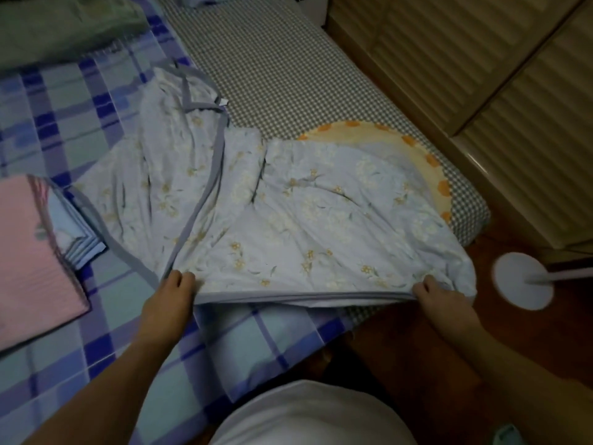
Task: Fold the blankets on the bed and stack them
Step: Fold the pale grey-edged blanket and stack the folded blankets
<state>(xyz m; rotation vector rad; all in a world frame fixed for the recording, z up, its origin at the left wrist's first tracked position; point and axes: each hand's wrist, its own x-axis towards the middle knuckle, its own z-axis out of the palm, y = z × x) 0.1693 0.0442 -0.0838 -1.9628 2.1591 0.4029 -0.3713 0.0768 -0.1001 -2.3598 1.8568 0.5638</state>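
**Floral blanket stretched by its near edge, fold in hand**

We stand at the corner of the bed (96, 332), its blue plaid sheet running under everything. Across it lies the floral blanket (288, 203), pale blue with a grey bound border, its near edge lifted off the sheet and drawn taut between our two hands, the far part rumpled and twisted back toward a round orange-rimmed cushion (426, 168). To the left sits the folded stack (41, 252), pink on top with blue layers showing at its side, just beside the floral blanket's left border.

We judge the blanket thin, light and limp: it sags and creases wherever it is unsupported, so it will not hold a line by itself. The bound edge looks like the firmest place to take it, at the corners, with tension kept between the hands so the fold lands square.

Our left hand (170, 303) pinches the border at the near left corner, fingers (179, 279) curled narrow over the cloth. Our right hand (439, 297) grips the same edge near the right end, fingers closed over bunched fabric.
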